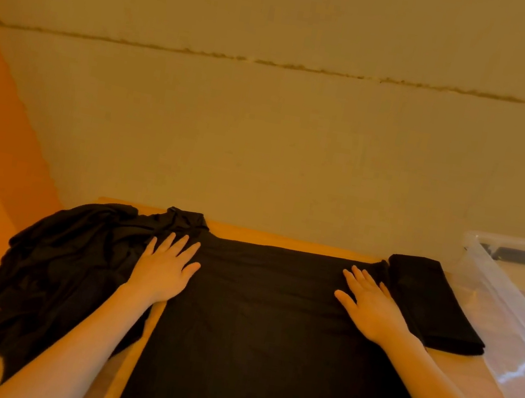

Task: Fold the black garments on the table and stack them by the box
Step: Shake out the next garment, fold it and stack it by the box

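The fingers (177, 243) of the left hand (162, 272) lie straight and slightly spread, palm down, pressing the far left corner of a wide flat black garment (265, 338) spread across the middle of the desk (282, 239). The fingers (362, 278) of the right hand (371, 309) are likewise straight and fanned apart, flat on the garment's far right corner; neither hand curls round any cloth. Both bare forearms run back toward the near edge of the view.

Just left of the left hand, a loose crumpled heap of black garments (61, 269) sprawls over the left part of the pale wooden desk, its folds touching the spread piece near the fingertips. Just beside the right hand, a neatly folded black garment (428, 299), long and rectangular, lies against the spread garment's right edge.

Right of that folded piece stands a clear plastic storage box (513, 310), its near wall close beside the fold. Through the wall, a dark object (522, 258) shows inside at the far end; what it is cannot be told. A plain beige wall (265, 130) rises behind the desk.
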Motion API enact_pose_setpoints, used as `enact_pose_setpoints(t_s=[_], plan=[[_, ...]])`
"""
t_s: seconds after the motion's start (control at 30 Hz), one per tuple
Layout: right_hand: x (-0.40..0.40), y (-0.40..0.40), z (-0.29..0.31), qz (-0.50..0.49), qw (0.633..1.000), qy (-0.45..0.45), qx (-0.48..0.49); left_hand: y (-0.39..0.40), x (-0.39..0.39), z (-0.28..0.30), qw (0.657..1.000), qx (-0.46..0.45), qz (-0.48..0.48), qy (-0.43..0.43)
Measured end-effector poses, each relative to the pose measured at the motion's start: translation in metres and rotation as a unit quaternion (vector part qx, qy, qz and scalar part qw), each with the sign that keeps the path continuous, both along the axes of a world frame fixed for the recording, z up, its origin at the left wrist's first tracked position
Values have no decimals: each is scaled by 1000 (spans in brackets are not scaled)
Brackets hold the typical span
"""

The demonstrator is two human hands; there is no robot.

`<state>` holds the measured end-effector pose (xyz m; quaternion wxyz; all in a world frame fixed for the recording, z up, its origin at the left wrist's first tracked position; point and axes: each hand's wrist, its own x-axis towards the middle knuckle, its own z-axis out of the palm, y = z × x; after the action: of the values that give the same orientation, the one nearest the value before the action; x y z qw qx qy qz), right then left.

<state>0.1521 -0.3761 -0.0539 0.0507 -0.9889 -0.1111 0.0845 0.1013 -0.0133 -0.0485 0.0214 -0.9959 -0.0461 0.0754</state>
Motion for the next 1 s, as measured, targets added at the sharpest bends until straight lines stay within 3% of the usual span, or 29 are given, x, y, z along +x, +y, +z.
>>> enact_pose_setpoints(t_s=[0.2,0.37,0.5,0.7,0.83,1.0], plan=[[1,16,-1,8,1000,-8,-16,-49,2,5,995,-47,-5,-93],[3,9,2,14,1000,8,10,-68,7,-9,995,-87,-46,-9],[-2,-8,9,-17,999,20,27,-50,7,-11,995,-87,-38,5],[-59,12,33,50,991,-20,123,-78,-28,6,989,-117,-74,-55],[-94,15,17,93,994,39,39,-100,-66,-4,986,-119,-115,-4],[-111,-25,3,5,999,15,35,-83,-82,-7,991,-104,-82,11]])
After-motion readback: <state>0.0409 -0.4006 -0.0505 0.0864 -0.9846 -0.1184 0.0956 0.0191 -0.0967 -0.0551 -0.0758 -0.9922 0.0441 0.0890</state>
